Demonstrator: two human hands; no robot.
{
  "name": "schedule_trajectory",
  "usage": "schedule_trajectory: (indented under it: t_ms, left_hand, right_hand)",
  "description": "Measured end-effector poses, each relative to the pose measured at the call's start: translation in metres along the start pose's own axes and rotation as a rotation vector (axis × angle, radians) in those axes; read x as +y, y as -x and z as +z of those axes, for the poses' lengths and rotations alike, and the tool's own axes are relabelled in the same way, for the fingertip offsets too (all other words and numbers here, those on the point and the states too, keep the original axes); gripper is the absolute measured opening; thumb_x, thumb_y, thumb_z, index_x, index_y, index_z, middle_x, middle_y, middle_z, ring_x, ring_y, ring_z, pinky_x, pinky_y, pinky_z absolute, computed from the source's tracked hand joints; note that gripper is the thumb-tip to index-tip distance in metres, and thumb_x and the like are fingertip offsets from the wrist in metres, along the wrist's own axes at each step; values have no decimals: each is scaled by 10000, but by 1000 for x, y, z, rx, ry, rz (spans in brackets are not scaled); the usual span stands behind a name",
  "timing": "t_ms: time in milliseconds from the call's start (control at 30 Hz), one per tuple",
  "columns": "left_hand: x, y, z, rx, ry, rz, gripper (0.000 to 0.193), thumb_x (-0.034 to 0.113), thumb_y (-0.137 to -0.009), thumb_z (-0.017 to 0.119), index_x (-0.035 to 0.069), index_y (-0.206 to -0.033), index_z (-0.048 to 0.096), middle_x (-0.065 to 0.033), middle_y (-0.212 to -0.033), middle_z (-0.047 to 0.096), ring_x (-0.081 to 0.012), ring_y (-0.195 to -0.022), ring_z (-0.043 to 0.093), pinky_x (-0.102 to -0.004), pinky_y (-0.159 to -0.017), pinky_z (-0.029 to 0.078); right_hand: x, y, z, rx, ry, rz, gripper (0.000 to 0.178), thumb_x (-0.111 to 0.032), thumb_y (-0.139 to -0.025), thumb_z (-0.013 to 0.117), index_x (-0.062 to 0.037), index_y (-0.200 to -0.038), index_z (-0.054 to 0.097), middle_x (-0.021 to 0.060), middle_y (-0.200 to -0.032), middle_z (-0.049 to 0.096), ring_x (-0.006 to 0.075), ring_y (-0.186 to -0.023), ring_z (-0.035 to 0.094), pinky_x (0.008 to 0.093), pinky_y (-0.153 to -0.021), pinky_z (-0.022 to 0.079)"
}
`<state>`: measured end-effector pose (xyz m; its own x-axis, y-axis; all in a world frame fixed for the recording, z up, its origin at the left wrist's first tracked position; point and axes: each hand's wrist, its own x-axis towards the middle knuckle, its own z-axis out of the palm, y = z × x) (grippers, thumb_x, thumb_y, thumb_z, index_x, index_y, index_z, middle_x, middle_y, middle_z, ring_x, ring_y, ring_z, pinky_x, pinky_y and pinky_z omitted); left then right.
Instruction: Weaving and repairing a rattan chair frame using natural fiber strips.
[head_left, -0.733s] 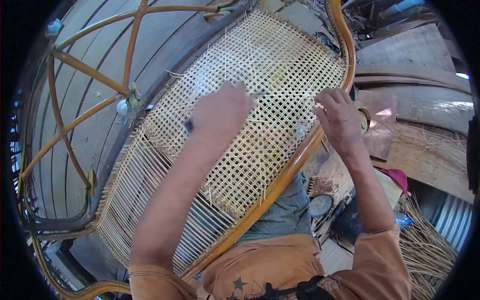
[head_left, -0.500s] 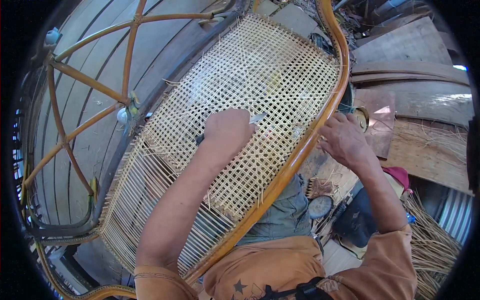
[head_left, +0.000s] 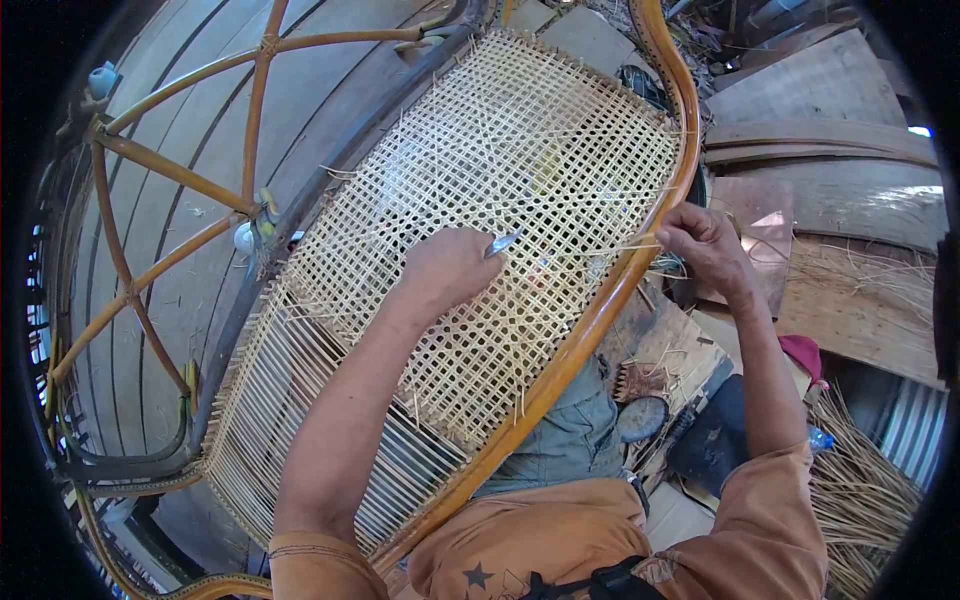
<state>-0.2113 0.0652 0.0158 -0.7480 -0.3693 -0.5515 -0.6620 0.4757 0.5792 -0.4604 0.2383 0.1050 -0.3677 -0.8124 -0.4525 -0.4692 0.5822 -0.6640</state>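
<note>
The woven cane panel (head_left: 490, 165) lies across the person's front, inside a curved frame with a varnished cane rail (head_left: 608, 300) along its near edge. Half a second ago the right hand (head_left: 708, 245) was at the outer side of that rail, with no strand plainly showing; now thumb and fingers pinch a pale cane strand (head_left: 632, 242) that crosses over the rail to the weave. The strand looks fairly straight, which suggests it is being drawn snug. The left hand (head_left: 445, 265), well apart from the right, is closed around a metal-bladed tool (head_left: 503, 243) above the panel; it has moved little since then, though less of the blade shows. Lower left, parallel strands (head_left: 262, 400) remain without crossing weave.
</note>
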Motion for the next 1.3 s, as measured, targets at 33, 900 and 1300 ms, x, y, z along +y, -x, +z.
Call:
schedule_trajectory:
  t_ms: [33, 900, 1300]
  left_hand:
    - [0, 0, 1, 24, 3, 17, 352, 378, -825, 482, 64, -792, 637, -153, -721, 638, -316, -707, 634, -437, -664, 494]
    - [-100, 65, -46, 176, -171, -131, 355, 324, -778, 538, -20, -700, 577, -163, -593, 543, -296, -574, 554, -413, -590, 438]
    - [-151, 95, -55, 174, -48, -266, 340, 296, -787, 560, -41, -752, 572, -209, -634, 526, -340, -612, 536, -413, -638, 430]
  right_hand:
    - [8, 4, -3, -23, -52, -62, 153, -182, -857, 623, -33, -835, 596, -57, -756, 542, 39, -715, 478, 212, -651, 405]
    - [11, -34, 59, 39, 356, -517, 273, -157, -708, 712, -41, -664, 469, 88, -912, 565, 259, -884, 523, 344, -780, 426]
    - [16, -33, 80, 156, 387, -627, 149, -161, -732, 684, -67, -763, 572, 62, -917, 582, 259, -896, 547, 368, -815, 424]
